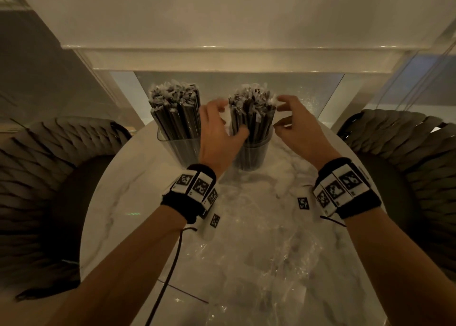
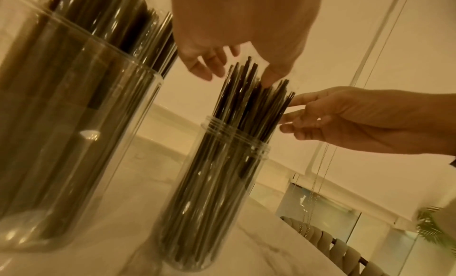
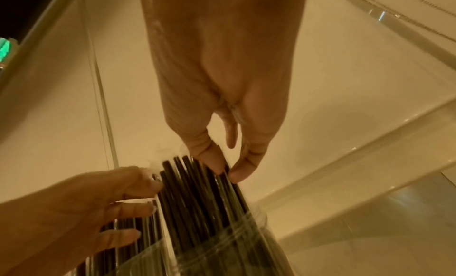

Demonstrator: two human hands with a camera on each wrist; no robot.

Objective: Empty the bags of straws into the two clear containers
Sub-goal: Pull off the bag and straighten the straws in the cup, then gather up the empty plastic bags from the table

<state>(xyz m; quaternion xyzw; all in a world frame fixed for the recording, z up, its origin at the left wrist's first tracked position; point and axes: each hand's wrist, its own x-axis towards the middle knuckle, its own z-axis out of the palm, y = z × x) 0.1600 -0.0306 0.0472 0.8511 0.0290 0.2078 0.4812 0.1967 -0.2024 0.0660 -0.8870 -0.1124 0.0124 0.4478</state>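
Observation:
Two clear containers stand on the white marble table (image 1: 123, 190), both packed with black wrapped straws. The squarish left container (image 1: 176, 150) holds its own upright bundle of straws (image 1: 175, 108). My hands flank the straws (image 1: 251, 113) in the round jar (image 1: 253, 155). The left hand (image 1: 229, 118) cups their left side, thumb against the bundle. From the right, my right hand (image 1: 280, 111) touches them with spread fingertips (image 2: 287, 120). In the right wrist view, the right hand's thumb and finger tips (image 3: 243, 169) rest at the straw tops (image 3: 187, 175). Neither hand grips anything.
Crumpled empty clear plastic bags (image 1: 259, 256) lie on the table in front of the jar, between my forearms. Dark woven chairs stand at the left (image 1: 49, 177) and right (image 1: 407, 165). A pale wall ledge (image 1: 222, 57) runs behind the table.

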